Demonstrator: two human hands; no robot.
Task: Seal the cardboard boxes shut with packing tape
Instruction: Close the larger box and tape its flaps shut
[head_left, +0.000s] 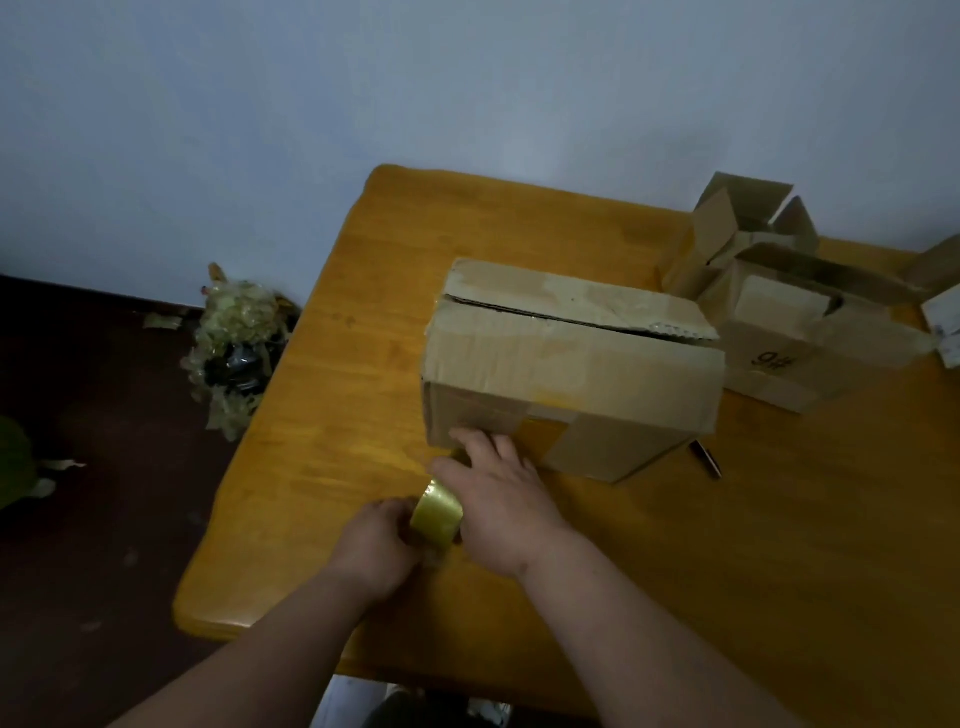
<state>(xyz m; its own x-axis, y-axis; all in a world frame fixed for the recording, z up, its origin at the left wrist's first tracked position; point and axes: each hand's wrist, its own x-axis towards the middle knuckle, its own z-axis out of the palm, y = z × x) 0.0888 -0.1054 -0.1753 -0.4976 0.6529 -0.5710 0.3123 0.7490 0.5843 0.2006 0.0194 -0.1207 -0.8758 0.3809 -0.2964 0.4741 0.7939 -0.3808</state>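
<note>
A large cardboard box (566, 369) stands in the middle of the wooden table (779, 545), its top flaps folded down with a dark gap between them. A roll of clear yellowish packing tape (435, 514) is held just in front of the box's near left corner. My left hand (376, 545) grips the roll from the left. My right hand (493, 499) lies over the roll's right side, fingers reaching toward the box's front face; whether it pinches the tape's end is hidden.
Two more cardboard boxes stand at the back right, one (810, 338) with loose flaps and one (748, 223) open. A dark pen-like object (707, 457) lies by the big box. On the floor left of the table sits a heap of crumpled used tape (236, 343).
</note>
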